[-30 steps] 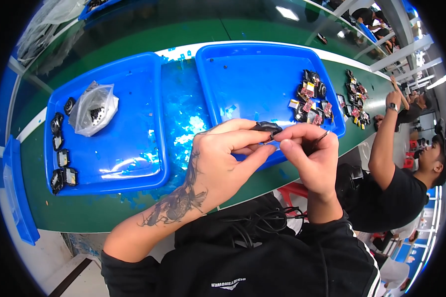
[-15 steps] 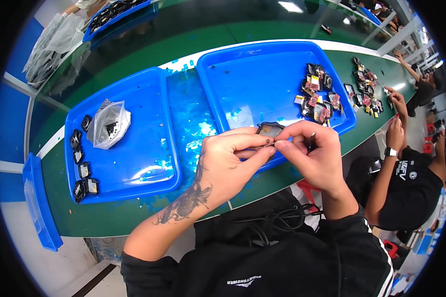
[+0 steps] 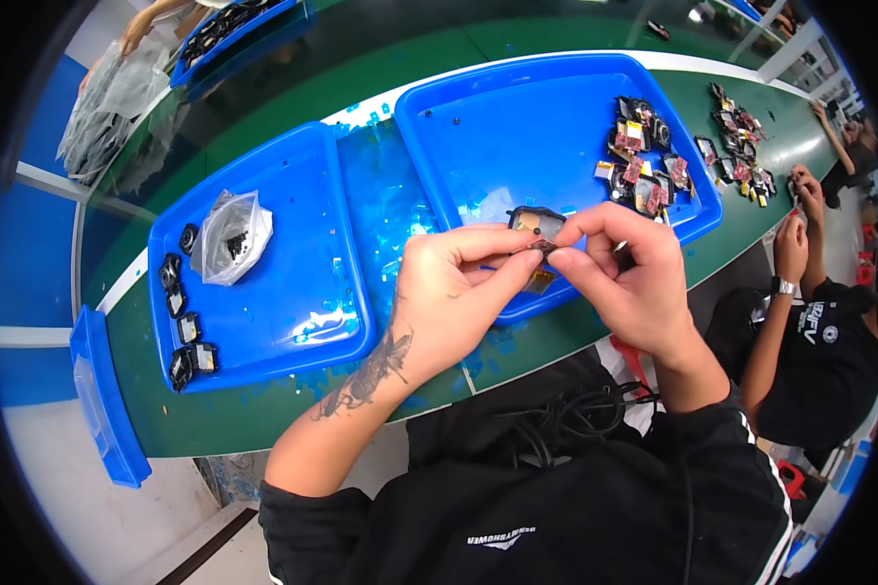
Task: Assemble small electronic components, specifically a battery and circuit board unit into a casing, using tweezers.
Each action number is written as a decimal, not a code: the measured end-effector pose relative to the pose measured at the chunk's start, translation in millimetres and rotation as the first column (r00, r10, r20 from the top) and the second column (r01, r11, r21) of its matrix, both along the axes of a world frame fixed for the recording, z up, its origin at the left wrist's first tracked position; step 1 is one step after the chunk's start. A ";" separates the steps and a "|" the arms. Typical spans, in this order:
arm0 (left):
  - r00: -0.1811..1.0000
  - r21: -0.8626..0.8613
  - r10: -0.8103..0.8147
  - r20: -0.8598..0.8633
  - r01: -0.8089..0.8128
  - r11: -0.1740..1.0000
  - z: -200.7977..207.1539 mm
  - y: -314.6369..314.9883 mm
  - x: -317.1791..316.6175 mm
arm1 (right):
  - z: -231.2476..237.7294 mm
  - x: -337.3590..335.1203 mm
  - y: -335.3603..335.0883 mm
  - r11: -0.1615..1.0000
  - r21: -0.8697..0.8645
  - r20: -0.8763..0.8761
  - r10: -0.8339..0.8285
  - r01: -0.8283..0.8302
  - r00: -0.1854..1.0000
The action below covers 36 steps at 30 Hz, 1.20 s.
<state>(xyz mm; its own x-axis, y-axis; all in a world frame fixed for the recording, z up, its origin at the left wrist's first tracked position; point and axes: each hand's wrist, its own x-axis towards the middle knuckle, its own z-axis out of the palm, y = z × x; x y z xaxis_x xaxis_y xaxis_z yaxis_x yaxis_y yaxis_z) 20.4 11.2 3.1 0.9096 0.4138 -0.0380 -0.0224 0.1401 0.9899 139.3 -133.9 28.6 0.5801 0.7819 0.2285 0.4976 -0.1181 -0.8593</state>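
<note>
Above the near rim of the right-hand tray, my two hands meet at a small black electronic housing [image 3: 548, 220]. My left hand [image 3: 454, 288] is closed, pinching its near left side between thumb and fingers. A small reddish circuit board and a tiny dark round piece show at the fingertips. My right hand [image 3: 626, 273] is closed on the near right side, thumb and forefinger pressed together beside the board. A yellowish flap [image 3: 539, 282] hangs below the fingers. The fingers cover much of the part, so whether the board is fixed inside it I cannot tell.
The large blue tray [image 3: 517, 83] holds a heap of similar housings [image 3: 639, 156] at its right. Left stands another blue tray [image 3: 254, 375] with a clear bag [image 3: 234, 239] of small black pieces and several black parts. More housings [image 3: 741, 146] lie on the green table near a co-worker's hands.
The black housing has tilted up, showing more of its inside. The reddish board and yellowish flap have come into sight at my fingers. Both hands keep their pinch.
</note>
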 end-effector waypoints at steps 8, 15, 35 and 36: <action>0.995 -0.034 -0.078 -0.054 0.077 0.996 9.4 8.0 1.0 | 23.4 19.4 13.1 0.964 -0.221 0.012 0.150 -0.144 0.989; 0.994 -0.399 -0.059 0.092 0.091 0.913 17.8 10.8 0.5 | 9.6 14.5 14.4 0.995 0.083 -0.307 -0.034 0.062 0.951; 0.984 0.322 0.026 0.178 -0.083 0.943 5.2 4.0 -3.5 | 23.9 9.9 2.5 0.996 -0.045 -0.470 0.041 -0.071 0.882; 0.980 0.367 0.025 0.200 -0.098 0.925 5.9 4.3 -3.2 | 23.0 10.9 2.8 0.996 -0.038 -0.495 0.051 -0.080 0.867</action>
<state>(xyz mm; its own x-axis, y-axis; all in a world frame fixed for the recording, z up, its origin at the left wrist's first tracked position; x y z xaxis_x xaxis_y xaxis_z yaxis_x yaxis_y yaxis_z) 17.1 15.6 9.0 0.8571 0.4195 0.2991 -0.2097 -0.2461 0.9463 150.2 -131.1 51.7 0.5527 0.8249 -0.1182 0.0189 -0.1542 -0.9879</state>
